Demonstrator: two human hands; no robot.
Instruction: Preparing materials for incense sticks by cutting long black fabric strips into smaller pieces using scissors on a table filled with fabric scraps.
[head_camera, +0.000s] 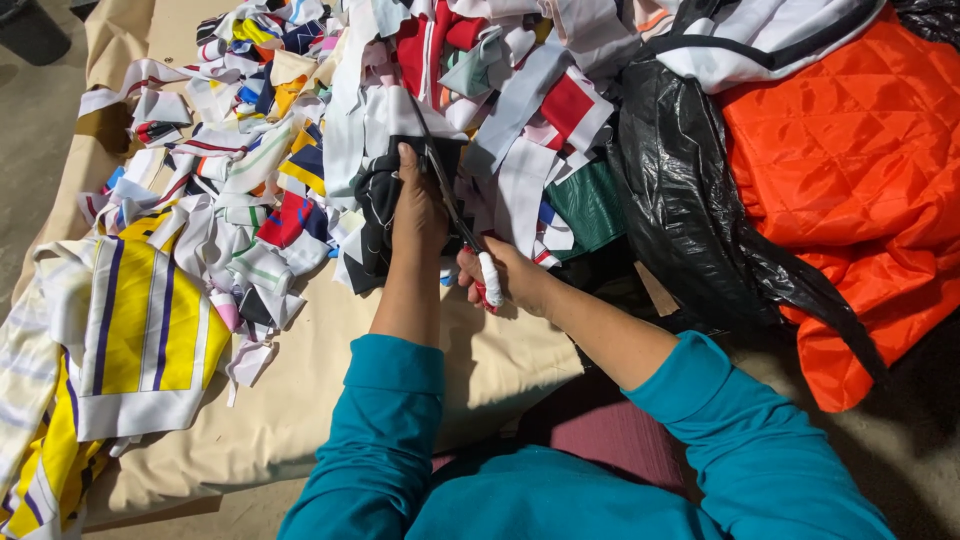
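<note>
My left hand (418, 207) grips a piece of black fabric (375, 205) at the near edge of a big heap of cloth scraps (330, 90). My right hand (510, 275) holds scissors (455, 215) by their red and white wrapped handles. The blades point away from me and run along the black fabric, just right of my left thumb. Both arms wear teal sleeves. How far the blades are apart is hard to see.
A yellow, white and purple striped cloth (140, 330) lies at the left on a beige sheet (330, 390). A black plastic bag (690, 200) and an orange quilted fabric (850, 170) sit at the right. Bare floor shows at the far left.
</note>
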